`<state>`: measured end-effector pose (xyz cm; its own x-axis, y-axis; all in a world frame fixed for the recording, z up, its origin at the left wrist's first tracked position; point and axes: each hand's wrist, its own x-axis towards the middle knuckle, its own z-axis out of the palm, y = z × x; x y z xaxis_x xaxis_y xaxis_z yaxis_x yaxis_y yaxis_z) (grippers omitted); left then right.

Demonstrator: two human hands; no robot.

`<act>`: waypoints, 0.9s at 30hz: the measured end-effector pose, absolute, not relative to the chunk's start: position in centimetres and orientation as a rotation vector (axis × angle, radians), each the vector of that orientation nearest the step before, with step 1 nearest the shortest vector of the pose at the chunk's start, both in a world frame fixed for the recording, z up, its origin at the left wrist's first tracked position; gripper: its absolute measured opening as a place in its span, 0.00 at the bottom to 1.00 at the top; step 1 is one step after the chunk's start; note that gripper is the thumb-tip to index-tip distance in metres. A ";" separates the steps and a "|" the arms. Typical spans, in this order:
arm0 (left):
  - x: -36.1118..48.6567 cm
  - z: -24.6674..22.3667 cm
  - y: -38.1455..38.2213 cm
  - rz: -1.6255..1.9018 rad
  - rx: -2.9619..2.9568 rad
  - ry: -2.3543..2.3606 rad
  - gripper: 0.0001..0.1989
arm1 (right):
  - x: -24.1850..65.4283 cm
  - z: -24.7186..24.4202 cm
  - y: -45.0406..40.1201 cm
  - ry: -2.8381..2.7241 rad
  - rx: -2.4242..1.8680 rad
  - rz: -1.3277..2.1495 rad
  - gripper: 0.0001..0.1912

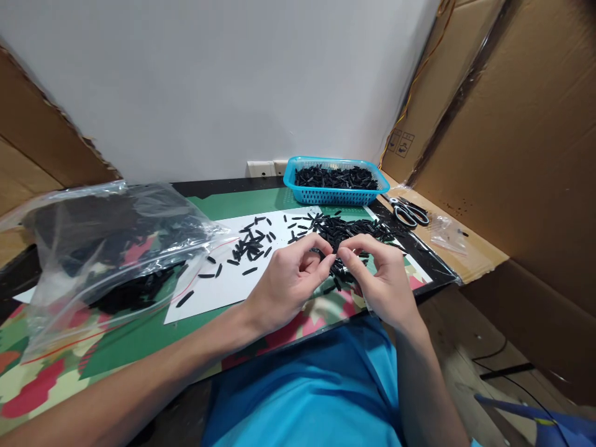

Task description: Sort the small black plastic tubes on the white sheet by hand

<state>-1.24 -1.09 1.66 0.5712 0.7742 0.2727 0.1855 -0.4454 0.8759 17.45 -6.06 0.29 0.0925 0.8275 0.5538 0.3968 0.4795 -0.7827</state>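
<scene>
My left hand [298, 273] and my right hand [375, 270] meet over the front of the table, thumbs and index fingers pinched together. Whatever sits between the fingertips is too small and hidden to name. Just behind and beneath them lies a heap of small black elongated pieces [349, 228] on white paper [223, 298]. Left of my hands, a looser cluster of the same black pieces [251, 245] is spread over the paper, with a few single ones near its left edge.
A blue plastic basket [335, 197] full of black pieces stands at the back by the wall. Scissors [405, 211] and a small clear bag [449, 236] lie at the right. A large clear zip bag [121, 230] holding black pieces covers the left. Cardboard [526, 136] walls the right side.
</scene>
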 end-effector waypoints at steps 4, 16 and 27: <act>-1.2 1.7 -1.3 0.824 1.995 0.748 0.08 | 16.9 0.2 -6.0 -1.511 -1.158 0.541 0.14; -1.0 2.1 -1.3 0.823 1.912 0.722 0.09 | 18.1 0.0 -5.9 -1.546 -0.965 0.453 0.10; -1.0 2.4 -1.4 0.913 1.823 0.684 0.08 | 17.8 -0.3 -5.9 -1.291 -0.963 0.490 0.04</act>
